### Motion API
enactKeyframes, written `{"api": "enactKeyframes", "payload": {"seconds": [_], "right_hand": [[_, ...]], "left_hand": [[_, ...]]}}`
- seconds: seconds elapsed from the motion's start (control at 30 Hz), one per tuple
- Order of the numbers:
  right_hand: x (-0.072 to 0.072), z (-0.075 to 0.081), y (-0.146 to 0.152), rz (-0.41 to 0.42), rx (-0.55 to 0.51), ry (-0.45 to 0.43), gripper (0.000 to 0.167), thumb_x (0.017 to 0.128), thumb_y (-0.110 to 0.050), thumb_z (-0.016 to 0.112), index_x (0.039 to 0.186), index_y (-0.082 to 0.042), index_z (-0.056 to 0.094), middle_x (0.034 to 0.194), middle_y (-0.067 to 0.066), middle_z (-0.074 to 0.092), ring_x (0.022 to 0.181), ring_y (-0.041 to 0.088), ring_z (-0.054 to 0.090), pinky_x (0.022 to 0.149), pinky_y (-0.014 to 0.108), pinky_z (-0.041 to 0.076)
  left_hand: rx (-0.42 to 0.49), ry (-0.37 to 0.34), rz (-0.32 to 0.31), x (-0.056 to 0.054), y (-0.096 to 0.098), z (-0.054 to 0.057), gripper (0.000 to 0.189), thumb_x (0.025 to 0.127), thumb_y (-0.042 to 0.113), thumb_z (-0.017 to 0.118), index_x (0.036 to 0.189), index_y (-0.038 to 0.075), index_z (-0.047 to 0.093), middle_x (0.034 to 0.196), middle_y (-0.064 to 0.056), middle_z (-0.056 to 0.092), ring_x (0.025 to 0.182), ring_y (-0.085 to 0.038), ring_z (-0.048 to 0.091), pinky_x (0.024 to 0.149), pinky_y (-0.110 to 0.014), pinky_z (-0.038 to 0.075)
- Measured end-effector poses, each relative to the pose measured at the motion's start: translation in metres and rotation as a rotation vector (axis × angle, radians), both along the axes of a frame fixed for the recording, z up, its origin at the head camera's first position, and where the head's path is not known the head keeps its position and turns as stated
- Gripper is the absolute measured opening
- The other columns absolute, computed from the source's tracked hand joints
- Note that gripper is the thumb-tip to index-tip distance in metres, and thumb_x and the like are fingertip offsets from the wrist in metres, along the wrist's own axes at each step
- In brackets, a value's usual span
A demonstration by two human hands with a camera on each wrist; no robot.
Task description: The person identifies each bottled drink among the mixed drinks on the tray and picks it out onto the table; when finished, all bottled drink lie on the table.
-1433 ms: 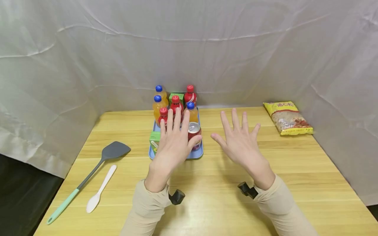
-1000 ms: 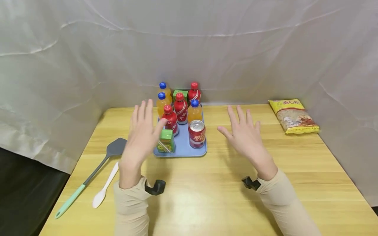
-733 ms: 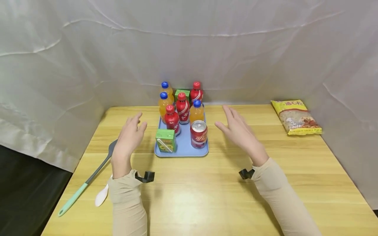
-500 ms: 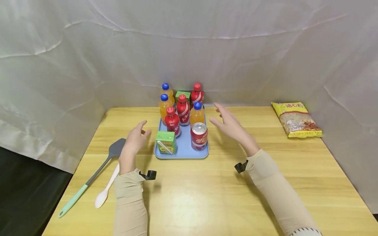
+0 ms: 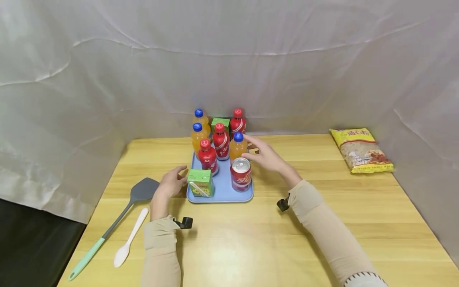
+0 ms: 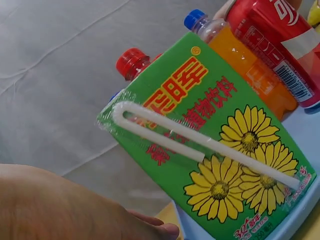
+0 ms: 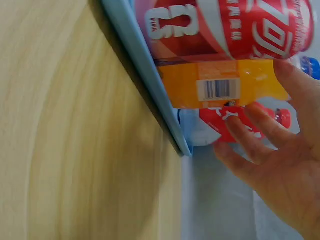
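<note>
A blue tray (image 5: 224, 189) holds upright drinks. My left hand (image 5: 170, 185) is low at the tray's left edge, beside a green drink carton (image 5: 201, 183) with a white straw on its front; whether its fingertips touch the tray is unclear. On the right, my right hand (image 5: 267, 157) has its fingers apart next to an orange soda bottle (image 7: 187, 85) with a blue cap. The red can (image 5: 241, 175) stands in front of that bottle. Red-capped bottles (image 5: 208, 157), two more orange bottles (image 5: 198, 137) and another green carton (image 5: 220, 122) stand farther in.
Left of the tray lie a grey spatula (image 5: 143, 189) with a mint handle and a white spoon (image 5: 130, 237). A yellow bag of pasta (image 5: 361, 150) lies at the back right. Behind the wooden table (image 5: 229, 243) hangs a grey cloth (image 5: 279, 79).
From raised and spread over the table, both hands have lowered to the tray's sides. The left first swung left, then came back towards the carton; the right moved left to the orange bottle.
</note>
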State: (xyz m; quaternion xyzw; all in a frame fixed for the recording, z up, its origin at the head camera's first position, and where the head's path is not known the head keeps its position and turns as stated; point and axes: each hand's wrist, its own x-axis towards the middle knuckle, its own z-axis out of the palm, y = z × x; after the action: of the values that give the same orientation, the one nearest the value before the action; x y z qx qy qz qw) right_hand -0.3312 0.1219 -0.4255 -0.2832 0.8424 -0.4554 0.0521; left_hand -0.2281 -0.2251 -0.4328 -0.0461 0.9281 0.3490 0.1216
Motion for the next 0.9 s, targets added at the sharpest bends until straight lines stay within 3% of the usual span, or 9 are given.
{"api": "enactKeyframes", "payload": {"seconds": [0.23, 0.37, 0.63, 0.9], "right_hand": [[-0.001, -0.004, -0.007, -0.012, 0.035, 0.084, 0.076, 0.099, -0.017, 0.074, 0.165, -0.016, 0.037, 0.161, 0.017, 0.048, 0.122, 0.040, 0.065, 0.108, 0.058, 0.055], [-0.003, 0.000, -0.008, -0.041, 0.004, 0.093, 0.075, 0.097, -0.017, 0.077, 0.162, -0.016, 0.041, 0.157, 0.017, 0.053, 0.123, 0.039, 0.065, 0.110, 0.057, 0.054], [-0.004, 0.001, -0.010, -0.075, -0.049, 0.039, 0.073, 0.096, -0.019, 0.078, 0.161, -0.016, 0.045, 0.158, 0.013, 0.054, 0.134, 0.035, 0.062, 0.117, 0.055, 0.050], [-0.002, -0.007, -0.011, -0.060, -0.163, -0.052, 0.069, 0.097, -0.015, 0.075, 0.160, -0.018, 0.046, 0.159, 0.014, 0.053, 0.137, 0.042, 0.060, 0.117, 0.060, 0.049]], "left_hand": [[0.139, -0.086, 0.017, 0.000, 0.005, 0.003, 0.059, 0.103, -0.004, 0.052, 0.160, 0.007, 0.043, 0.132, -0.030, 0.059, 0.104, -0.035, 0.070, 0.078, -0.037, 0.067], [0.170, -0.099, 0.022, -0.003, 0.005, 0.008, 0.061, 0.102, -0.007, 0.051, 0.160, 0.008, 0.042, 0.131, -0.029, 0.056, 0.097, -0.032, 0.069, 0.074, -0.035, 0.066], [0.192, -0.098, 0.066, -0.006, 0.008, 0.006, 0.065, 0.098, -0.013, 0.052, 0.160, 0.007, 0.043, 0.125, -0.029, 0.057, 0.087, -0.026, 0.067, 0.067, -0.034, 0.065], [0.238, -0.120, 0.096, -0.006, 0.007, -0.008, 0.065, 0.098, -0.013, 0.052, 0.159, 0.008, 0.044, 0.113, -0.023, 0.059, 0.081, -0.022, 0.065, 0.064, -0.031, 0.063]]}}
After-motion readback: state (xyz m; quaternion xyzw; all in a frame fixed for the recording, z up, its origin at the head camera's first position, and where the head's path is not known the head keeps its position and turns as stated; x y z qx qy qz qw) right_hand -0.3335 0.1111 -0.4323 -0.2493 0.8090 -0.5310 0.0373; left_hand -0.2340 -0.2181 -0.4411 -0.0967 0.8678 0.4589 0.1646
